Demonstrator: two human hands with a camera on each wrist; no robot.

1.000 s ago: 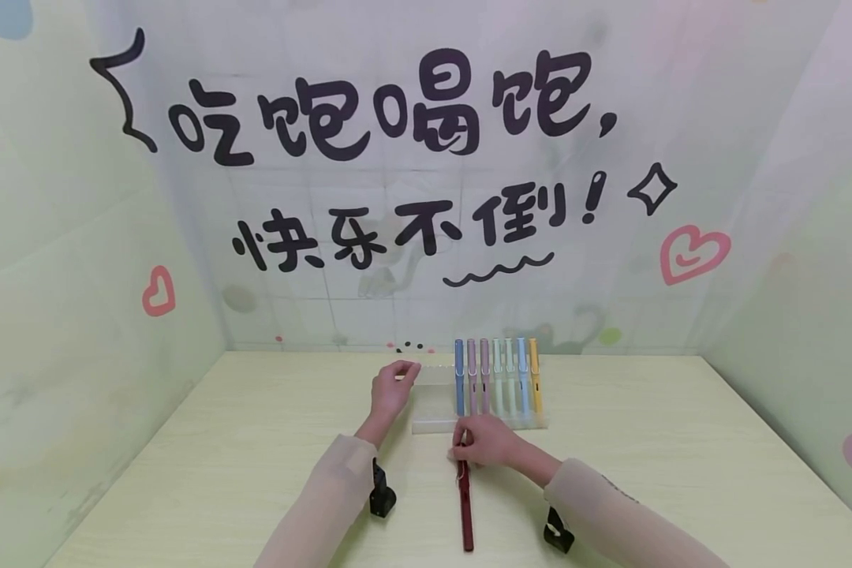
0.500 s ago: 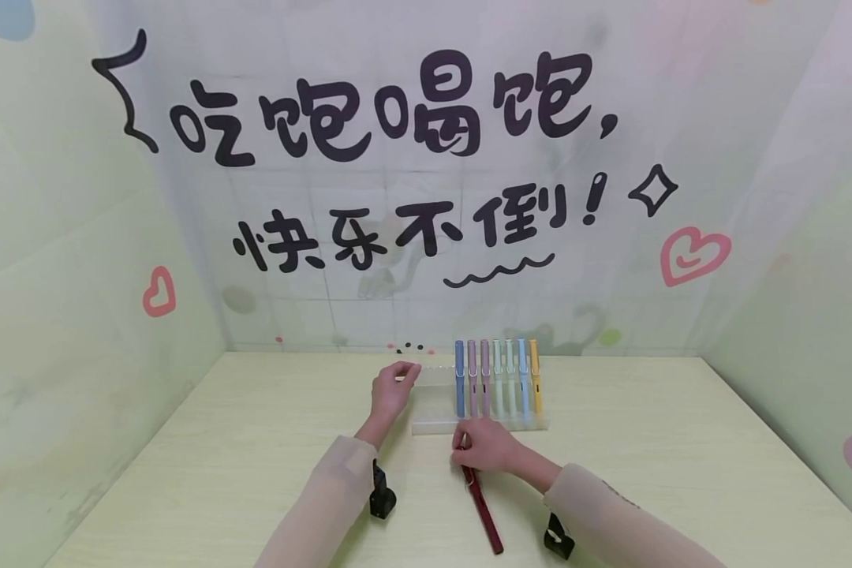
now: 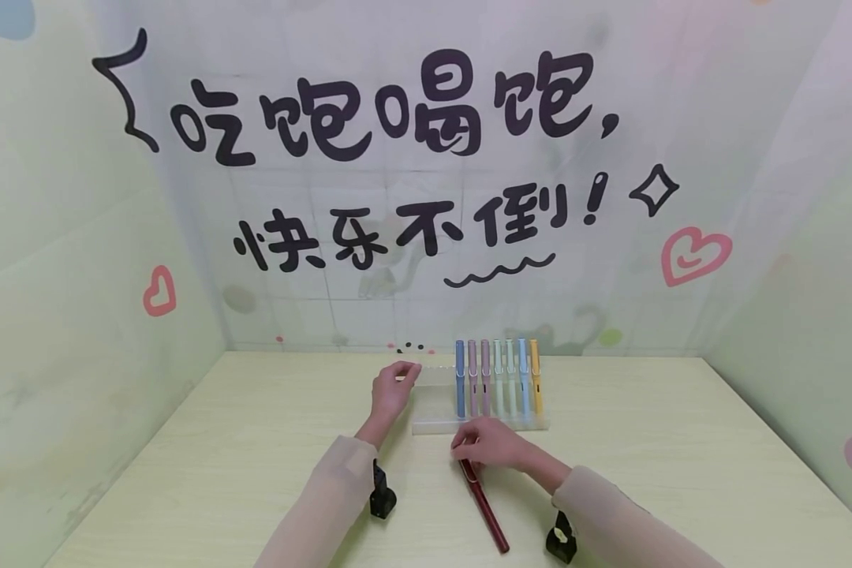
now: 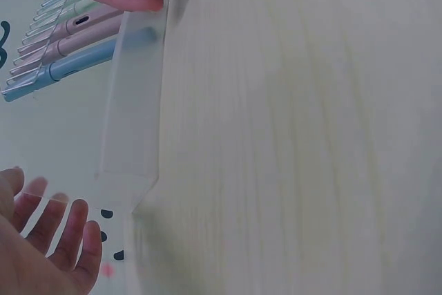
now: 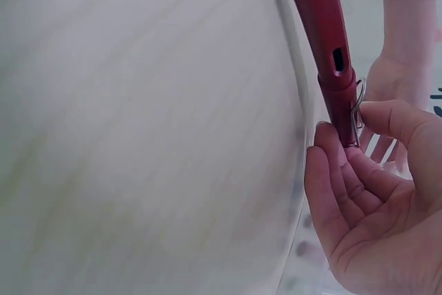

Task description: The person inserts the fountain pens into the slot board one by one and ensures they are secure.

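Observation:
A clear pen rack (image 3: 433, 427) stands near the back of the table, with several capped pens upright in its right part. At its upper left corner my left hand (image 3: 390, 393) grips the edge, and in the left wrist view some fingertips (image 4: 36, 186) show behind the clear panel. Just in front of the rack, my right hand (image 3: 493, 443) pinches a dark red pen (image 3: 488, 513) by its cap end. This pen slants down toward the front right. Its wire clip (image 5: 358, 112) lies by the thumb in the right wrist view.
Standing in the rack are a dark blue pen (image 3: 460, 386), purple, pale green and light blue ones, and a yellow pen (image 3: 536, 383) at the right end. A printed backdrop (image 3: 341, 315) rises behind the table (image 3: 646, 442). Both sleeves carry black wrist mounts.
The red pen's lower end has swung to the right, from nearly straight to slanted. My right hand has shifted slightly right and toward the front. The left hand stays at the rack.

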